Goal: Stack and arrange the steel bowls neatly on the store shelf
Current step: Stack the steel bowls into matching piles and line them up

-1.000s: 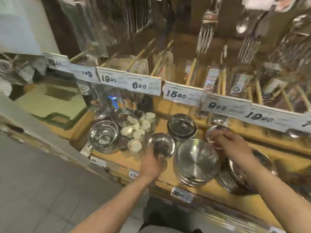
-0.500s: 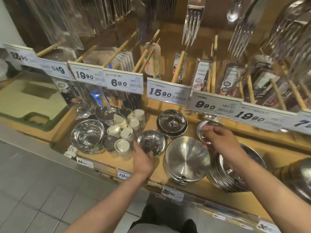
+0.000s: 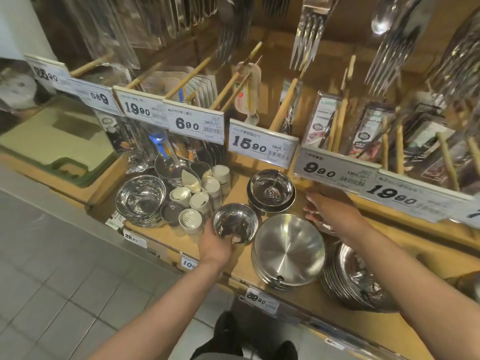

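Wooden shelf (image 3: 306,294) carries wide steel bowls (image 3: 288,252) stacked near centre, and a far stack (image 3: 271,191). Left hand (image 3: 217,246) grips a small bowl (image 3: 235,223) at its near rim. Right hand (image 3: 331,207), fingers spread and loose, hovers over a partly hidden bowl (image 3: 326,227).

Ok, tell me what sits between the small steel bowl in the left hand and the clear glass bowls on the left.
Head view: a cluster of white shaker jars stands between the small steel bowl and the clear glass bowls.
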A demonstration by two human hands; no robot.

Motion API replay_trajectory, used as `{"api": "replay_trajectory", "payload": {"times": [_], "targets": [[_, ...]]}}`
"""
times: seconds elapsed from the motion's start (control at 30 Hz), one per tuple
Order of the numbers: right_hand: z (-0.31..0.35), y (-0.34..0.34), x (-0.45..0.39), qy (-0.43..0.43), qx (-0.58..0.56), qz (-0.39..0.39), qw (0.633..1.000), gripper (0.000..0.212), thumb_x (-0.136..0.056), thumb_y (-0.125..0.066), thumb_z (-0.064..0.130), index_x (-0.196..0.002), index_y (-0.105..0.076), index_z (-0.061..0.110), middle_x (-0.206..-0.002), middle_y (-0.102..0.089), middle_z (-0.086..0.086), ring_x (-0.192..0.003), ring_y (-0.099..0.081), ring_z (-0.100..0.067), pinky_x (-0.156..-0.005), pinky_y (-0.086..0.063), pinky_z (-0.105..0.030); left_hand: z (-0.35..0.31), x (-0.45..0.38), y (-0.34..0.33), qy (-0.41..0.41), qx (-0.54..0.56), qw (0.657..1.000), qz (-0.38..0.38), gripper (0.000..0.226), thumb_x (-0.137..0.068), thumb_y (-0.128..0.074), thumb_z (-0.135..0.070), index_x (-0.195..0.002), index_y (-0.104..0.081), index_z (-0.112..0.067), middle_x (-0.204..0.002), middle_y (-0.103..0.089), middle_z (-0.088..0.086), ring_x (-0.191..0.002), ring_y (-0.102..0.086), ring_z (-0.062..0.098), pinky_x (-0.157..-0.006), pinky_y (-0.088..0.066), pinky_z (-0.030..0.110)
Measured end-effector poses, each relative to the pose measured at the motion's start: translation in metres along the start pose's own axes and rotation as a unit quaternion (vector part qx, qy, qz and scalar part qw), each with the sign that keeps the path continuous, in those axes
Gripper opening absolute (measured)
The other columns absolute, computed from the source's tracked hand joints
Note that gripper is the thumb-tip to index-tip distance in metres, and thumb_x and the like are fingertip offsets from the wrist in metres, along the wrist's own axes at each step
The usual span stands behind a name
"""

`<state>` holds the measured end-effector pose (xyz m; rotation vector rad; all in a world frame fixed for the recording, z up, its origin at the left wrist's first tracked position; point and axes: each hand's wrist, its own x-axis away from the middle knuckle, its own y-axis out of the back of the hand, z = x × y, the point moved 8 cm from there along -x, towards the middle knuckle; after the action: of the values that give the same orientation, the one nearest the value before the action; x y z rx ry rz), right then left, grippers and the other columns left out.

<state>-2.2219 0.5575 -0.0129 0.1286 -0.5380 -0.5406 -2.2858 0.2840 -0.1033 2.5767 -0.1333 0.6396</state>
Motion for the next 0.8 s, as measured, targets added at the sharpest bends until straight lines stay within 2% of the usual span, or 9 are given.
{"api": "replay_trajectory", "payload": {"times": [0.07,0.13,0.2,0.27,0.43,0.57,0.67,0.73,0.8], "targets": [[0.005,-0.004,-0.010,0.022,0.027,-0.001,0.999,0.017,-0.099,-0.057,0.020,-0.099,-0.064,0.005,-0.083,-0.057,-0.013,-0.074,-0.056,-0.023,-0.058,-0.048,-0.021,0.006,0.003,0.007,0.008,0.021,1.000,-0.008,0.061,-0.092,-0.064,-0.008,-0.148,-0.045,-0.027,-0.132,-0.065,0.003,-0.113,-0.066,0.030,-0.101,-0.053,0.051],[0.008,-0.011,-0.018,0.030,0.059,0.009,0.998,0.013,-0.098,-0.054,0.021,-0.089,-0.057,0.012,-0.079,-0.047,-0.013,-0.073,-0.048,-0.023,-0.055,-0.040,-0.024,0.014,0.006,0.011,0.030,0.051,0.998,-0.004,0.065,-0.092,-0.061,-0.004,-0.149,-0.042,-0.029,-0.130,-0.066,0.003,-0.105,-0.070,0.031,-0.094,-0.057,0.050],[0.006,-0.019,-0.028,0.019,0.090,0.027,0.995,0.018,-0.098,-0.053,0.023,-0.083,-0.051,0.013,-0.073,-0.044,-0.012,-0.060,-0.044,-0.020,-0.056,-0.037,-0.025,0.020,0.010,0.015,0.044,0.074,0.996,0.005,0.068,-0.094,-0.060,-0.001,-0.151,-0.039,-0.031,-0.129,-0.066,0.004,-0.099,-0.072,0.031,-0.089,-0.060,0.049],[-0.001,-0.022,-0.038,0.000,0.126,0.031,0.992,0.021,-0.098,-0.055,0.024,-0.080,-0.053,0.013,-0.069,-0.048,-0.012,-0.044,-0.043,-0.015,-0.047,-0.035,-0.021,0.024,0.014,0.016,0.053,0.103,0.993,0.011,0.067,-0.094,-0.060,-0.001,-0.150,-0.040,-0.031,-0.126,-0.068,0.005,-0.100,-0.072,0.034,-0.089,-0.060,0.051],[-0.020,-0.030,-0.058,-0.050,0.178,0.027,0.982,0.017,-0.099,-0.054,0.020,-0.089,-0.060,0.007,-0.075,-0.051,-0.019,-0.055,-0.044,-0.022,-0.057,-0.033,-0.032,0.025,0.017,0.021,0.068,0.144,0.987,0.017,0.059,-0.092,-0.061,0.001,-0.139,-0.050,-0.033,-0.115,-0.071,0.003,-0.098,-0.074,0.029,-0.093,-0.059,0.049],[-0.023,-0.035,-0.063,-0.069,0.193,0.025,0.978,0.019,-0.099,-0.051,0.016,-0.095,-0.065,0.003,-0.076,-0.056,-0.020,-0.059,-0.049,-0.024,-0.062,-0.040,-0.036,0.019,0.015,0.024,0.062,0.134,0.989,0.027,0.061,-0.090,-0.062,0.006,-0.121,-0.048,-0.044,-0.101,-0.065,-0.012,-0.091,-0.074,0.026,-0.085,-0.062,0.046],[-0.015,-0.038,-0.063,-0.052,0.168,0.008,0.984,0.020,-0.101,-0.053,0.012,-0.098,-0.065,-0.003,-0.068,-0.060,-0.014,-0.049,-0.053,-0.017,-0.053,-0.044,-0.024,0.014,0.013,0.025,0.051,0.126,0.990,0.031,0.066,-0.089,-0.060,0.009,-0.135,-0.053,-0.038,-0.110,-0.064,-0.014,-0.096,-0.073,0.027,-0.086,-0.062,0.048],[-0.006,-0.044,-0.053,-0.056,0.140,0.027,0.988,0.018,-0.103,-0.049,0.008,-0.098,-0.064,-0.002,-0.051,-0.061,-0.001,-0.040,-0.056,-0.006,-0.044,-0.043,-0.013,0.011,0.010,0.027,0.045,0.118,0.992,0.028,0.064,-0.088,-0.060,0.008,-0.139,-0.055,-0.032,-0.109,-0.065,-0.016,-0.097,-0.072,0.026,-0.087,-0.061,0.049],[-0.001,-0.054,-0.042,-0.081,0.106,0.081,0.988,0.023,-0.105,-0.040,0.000,-0.118,-0.058,0.000,-0.029,-0.049,0.012,-0.031,-0.052,0.003,-0.037,-0.041,-0.009,0.009,0.007,0.027,0.046,0.115,0.992,0.031,0.063,-0.089,-0.060,0.006,-0.139,-0.056,-0.030,-0.104,-0.066,-0.019,-0.093,-0.074,0.022,-0.085,-0.062,0.047]]}}
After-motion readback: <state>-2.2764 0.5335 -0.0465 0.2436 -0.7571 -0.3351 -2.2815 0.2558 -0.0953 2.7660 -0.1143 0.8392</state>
